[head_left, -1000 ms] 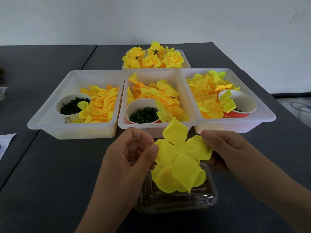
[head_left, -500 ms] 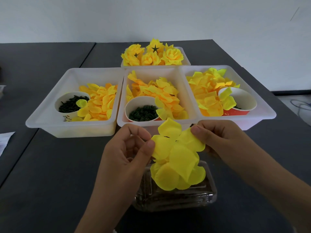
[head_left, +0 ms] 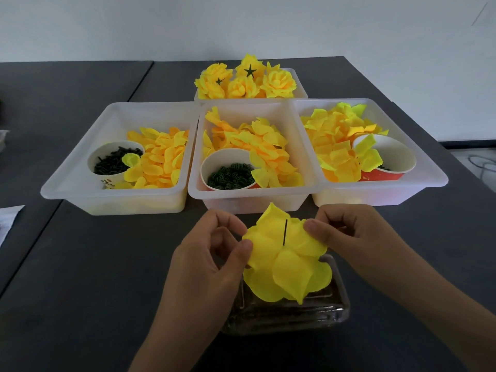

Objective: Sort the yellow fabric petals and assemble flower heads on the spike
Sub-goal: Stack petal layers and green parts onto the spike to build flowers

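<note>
Above table (head_left: 80, 264), spike (head_left: 285, 232) newly through petals (head_left: 287, 261)

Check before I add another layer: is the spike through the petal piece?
Through: the dark spike pokes above the yellow petal piece, both hands pinching its edges.

We see the left hand (head_left: 212, 253) and right hand (head_left: 346, 232) pinching opposite edges of a yellow petal layer (head_left: 287, 264) threaded on a thin dark spike (head_left: 285, 232), above a clear glass base (head_left: 290, 315) on the dark table (head_left: 94, 277). Beyond stand three white bins (head_left: 252, 194) of petals and a fourth bin (head_left: 300, 87) of finished flowers (head_left: 247, 79).
</note>
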Tool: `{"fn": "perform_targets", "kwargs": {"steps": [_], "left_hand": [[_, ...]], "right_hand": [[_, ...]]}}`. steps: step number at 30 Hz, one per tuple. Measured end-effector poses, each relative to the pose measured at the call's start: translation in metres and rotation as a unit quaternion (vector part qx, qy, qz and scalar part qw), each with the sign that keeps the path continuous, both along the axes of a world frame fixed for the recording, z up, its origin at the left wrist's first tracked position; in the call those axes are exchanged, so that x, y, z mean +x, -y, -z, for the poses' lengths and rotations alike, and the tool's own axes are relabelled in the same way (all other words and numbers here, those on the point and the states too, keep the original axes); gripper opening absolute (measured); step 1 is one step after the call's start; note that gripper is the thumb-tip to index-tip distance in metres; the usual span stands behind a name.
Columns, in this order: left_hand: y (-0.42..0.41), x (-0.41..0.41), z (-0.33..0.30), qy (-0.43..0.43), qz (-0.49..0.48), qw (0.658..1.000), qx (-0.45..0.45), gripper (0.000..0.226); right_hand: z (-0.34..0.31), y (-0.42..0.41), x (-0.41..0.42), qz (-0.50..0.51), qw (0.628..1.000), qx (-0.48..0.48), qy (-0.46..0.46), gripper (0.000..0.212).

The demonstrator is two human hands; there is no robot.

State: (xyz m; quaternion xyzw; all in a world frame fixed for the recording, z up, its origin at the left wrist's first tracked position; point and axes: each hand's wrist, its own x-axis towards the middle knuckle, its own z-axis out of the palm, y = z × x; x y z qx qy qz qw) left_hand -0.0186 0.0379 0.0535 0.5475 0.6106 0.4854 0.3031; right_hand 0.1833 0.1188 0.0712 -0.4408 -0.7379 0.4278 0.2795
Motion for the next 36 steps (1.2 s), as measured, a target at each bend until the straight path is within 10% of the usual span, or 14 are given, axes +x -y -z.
{"fn": "perform_targets", "kwargs": {"steps": [18, 22, 25, 36], "left_hand": [[0.004, -0.011, 0.002, -0.088, -0.039, 0.995, -0.027, 0.03], [0.007, -0.021, -0.007, -0.071, -0.068, 0.995, 0.003, 0.032], [0.006, -0.025, -0.012, -0.05, -0.079, 0.996, 0.008, 0.024], [0.002, -0.026, -0.025, 0.02, -0.019, 0.999, 0.042, 0.027]], "right_hand": [[-0.002, -0.045, 0.035, 0.071, 0.986, 0.139, 0.06, 0.046], [-0.01, -0.123, 0.079, 0.285, 0.891, 0.201, 0.29, 0.037], [0.002, -0.148, 0.085, 0.269, 0.869, 0.133, 0.393, 0.038], [-0.055, -0.088, 0.054, 0.228, 0.867, 0.416, 0.15, 0.007]]}}
